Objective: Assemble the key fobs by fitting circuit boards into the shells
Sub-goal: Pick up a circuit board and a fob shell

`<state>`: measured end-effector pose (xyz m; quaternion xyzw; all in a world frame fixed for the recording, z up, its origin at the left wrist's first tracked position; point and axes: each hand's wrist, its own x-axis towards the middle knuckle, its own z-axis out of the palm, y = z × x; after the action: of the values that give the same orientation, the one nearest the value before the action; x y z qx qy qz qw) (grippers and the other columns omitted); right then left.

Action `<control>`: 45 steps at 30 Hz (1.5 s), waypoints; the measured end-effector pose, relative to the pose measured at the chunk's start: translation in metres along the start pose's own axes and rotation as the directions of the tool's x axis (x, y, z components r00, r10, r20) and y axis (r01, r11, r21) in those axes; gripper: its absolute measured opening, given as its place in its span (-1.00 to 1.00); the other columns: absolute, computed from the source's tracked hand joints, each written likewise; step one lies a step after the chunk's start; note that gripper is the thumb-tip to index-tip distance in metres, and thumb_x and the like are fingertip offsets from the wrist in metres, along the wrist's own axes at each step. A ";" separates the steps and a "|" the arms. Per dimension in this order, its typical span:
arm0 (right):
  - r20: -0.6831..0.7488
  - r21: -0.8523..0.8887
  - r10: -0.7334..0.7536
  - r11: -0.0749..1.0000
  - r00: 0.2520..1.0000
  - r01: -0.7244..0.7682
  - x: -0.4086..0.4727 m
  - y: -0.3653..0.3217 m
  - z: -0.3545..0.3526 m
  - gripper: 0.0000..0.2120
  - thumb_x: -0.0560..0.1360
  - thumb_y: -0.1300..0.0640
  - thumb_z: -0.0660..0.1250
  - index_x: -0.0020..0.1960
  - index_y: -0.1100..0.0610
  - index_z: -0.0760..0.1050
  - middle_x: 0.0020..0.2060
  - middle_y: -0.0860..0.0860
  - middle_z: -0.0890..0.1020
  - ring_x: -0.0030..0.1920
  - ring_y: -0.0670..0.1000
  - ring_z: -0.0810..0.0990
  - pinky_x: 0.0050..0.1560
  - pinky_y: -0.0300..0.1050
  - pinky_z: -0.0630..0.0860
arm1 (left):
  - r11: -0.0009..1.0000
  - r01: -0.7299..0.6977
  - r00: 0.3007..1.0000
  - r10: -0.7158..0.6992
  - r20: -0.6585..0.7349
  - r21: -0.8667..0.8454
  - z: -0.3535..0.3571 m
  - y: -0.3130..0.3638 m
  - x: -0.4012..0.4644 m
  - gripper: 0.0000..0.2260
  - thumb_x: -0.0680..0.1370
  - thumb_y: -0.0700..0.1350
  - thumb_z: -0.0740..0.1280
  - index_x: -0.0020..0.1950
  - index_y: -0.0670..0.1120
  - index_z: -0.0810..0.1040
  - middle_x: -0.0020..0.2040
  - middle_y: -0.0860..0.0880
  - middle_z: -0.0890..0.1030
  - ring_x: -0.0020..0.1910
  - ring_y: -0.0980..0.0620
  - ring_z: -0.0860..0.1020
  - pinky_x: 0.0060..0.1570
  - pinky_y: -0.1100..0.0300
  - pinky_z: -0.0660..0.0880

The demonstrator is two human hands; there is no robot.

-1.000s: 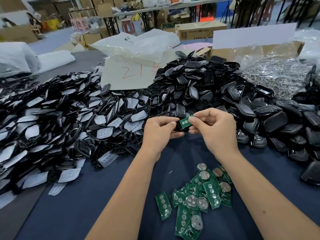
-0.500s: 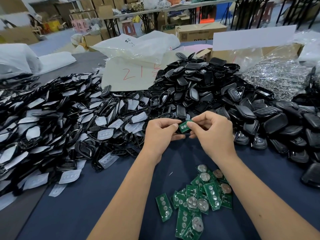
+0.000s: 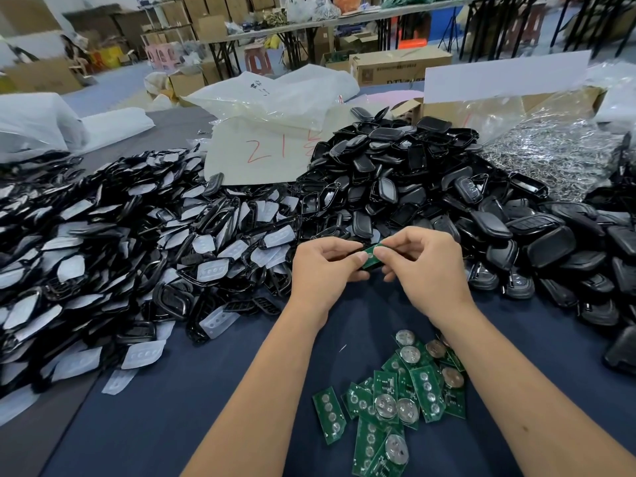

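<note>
Both hands meet above the middle of the table [image 3: 179,401], which is covered in dark blue cloth. The left hand [image 3: 321,270] has its fingers [image 3: 339,251] curled closed around a black shell [image 3: 365,268], most of which is hidden in the grip. The right hand [image 3: 425,266] pinches a green circuit board [image 3: 372,258] between thumb and forefinger, the board lying on the shell's open face; whether it is fully seated cannot be told.

Near the table's front edge, between the two forearms, lies a loose heap of green circuit boards [image 3: 395,397], several overlapping and some showing round silver coin cells. Toward the left edge spreads a wide pile of black frames with translucent white button pads [image 3: 113,242]. Behind the hands, toward the far edge, rises a mound of black shell halves [image 3: 413,180], running on to the right edge. At the far right corner sits a clear bag of shiny metal parts [image 3: 550,156], and beside the mound a white sheet with red writing [image 3: 261,153]
</note>
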<state>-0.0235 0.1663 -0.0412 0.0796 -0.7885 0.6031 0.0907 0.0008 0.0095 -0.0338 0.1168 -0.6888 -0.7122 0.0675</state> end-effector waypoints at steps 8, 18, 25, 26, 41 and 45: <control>-0.079 -0.033 -0.019 0.999 0.997 0.017 -0.006 -0.004 0.007 -0.89 0.45 0.22 0.59 -0.13 0.12 0.67 -0.29 0.01 0.69 -0.36 -0.07 0.67 -0.38 -0.18 0.64 | 1.000 -0.015 1.000 0.015 -0.009 -0.012 0.002 -0.001 0.000 -0.87 0.49 -0.37 0.51 -0.09 -0.15 0.73 -0.15 -0.07 0.75 -0.20 -0.01 0.73 -0.17 0.17 0.66; -0.024 0.010 -0.063 0.998 0.998 0.063 -0.007 -0.006 0.003 -0.86 0.44 0.24 0.59 -0.13 0.04 0.70 -0.17 -0.02 0.62 -0.19 -0.10 0.55 -0.12 -0.14 0.57 | 0.996 -0.016 0.999 0.019 0.028 -0.093 -0.007 0.001 0.002 -0.82 0.50 -0.38 0.49 -0.13 -0.11 0.74 -0.16 -0.17 0.74 -0.25 -0.05 0.71 -0.17 0.18 0.67; -0.132 -0.092 -0.027 0.996 0.991 0.015 -0.005 -0.001 0.010 -0.88 0.44 0.21 0.60 -0.16 0.08 0.67 -0.21 -0.03 0.65 -0.29 -0.13 0.58 -0.20 -0.31 0.49 | 1.000 -0.007 1.000 0.007 -0.012 -0.021 -0.001 -0.001 0.004 -0.81 0.49 -0.38 0.52 -0.14 -0.09 0.75 -0.19 -0.03 0.72 -0.27 0.03 0.71 -0.18 0.21 0.65; -0.146 -0.099 -0.024 0.995 0.989 0.010 -0.005 -0.001 0.011 -0.88 0.43 0.21 0.61 -0.17 0.09 0.67 -0.22 -0.04 0.65 -0.29 -0.11 0.59 -0.20 -0.27 0.51 | 1.000 -0.013 1.000 0.012 -0.009 -0.011 0.000 -0.001 0.003 -0.79 0.48 -0.38 0.52 -0.17 -0.05 0.75 -0.23 0.02 0.72 -0.27 0.05 0.71 -0.19 0.22 0.65; -0.160 -0.202 -0.097 0.977 0.982 0.064 -0.011 -0.004 0.009 -0.74 0.36 0.19 0.66 -0.23 0.07 0.56 -0.23 -0.05 0.60 -0.27 -0.09 0.57 -0.19 -0.29 0.47 | 0.999 -0.011 0.999 0.009 0.052 0.031 -0.007 -0.003 0.005 -0.87 0.50 -0.37 0.50 0.00 -0.18 0.72 0.03 -0.25 0.68 -0.28 -0.05 0.71 -0.10 0.14 0.68; -0.117 -0.187 -0.034 0.982 0.993 0.011 -0.008 -0.003 0.003 -0.71 0.35 0.10 0.67 -0.08 0.02 0.57 -0.21 -0.08 0.64 -0.27 -0.08 0.58 -0.22 -0.33 0.46 | 0.998 0.007 0.997 -0.012 0.081 0.067 -0.012 -0.001 0.006 -0.88 0.51 -0.35 0.51 0.00 -0.18 0.72 0.06 -0.29 0.68 -0.29 -0.10 0.70 -0.05 0.08 0.68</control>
<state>-0.0151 0.1623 -0.0410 0.0433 -0.8336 0.5292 0.1518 -0.0019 -0.0034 -0.0358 0.0934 -0.7139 -0.6932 0.0321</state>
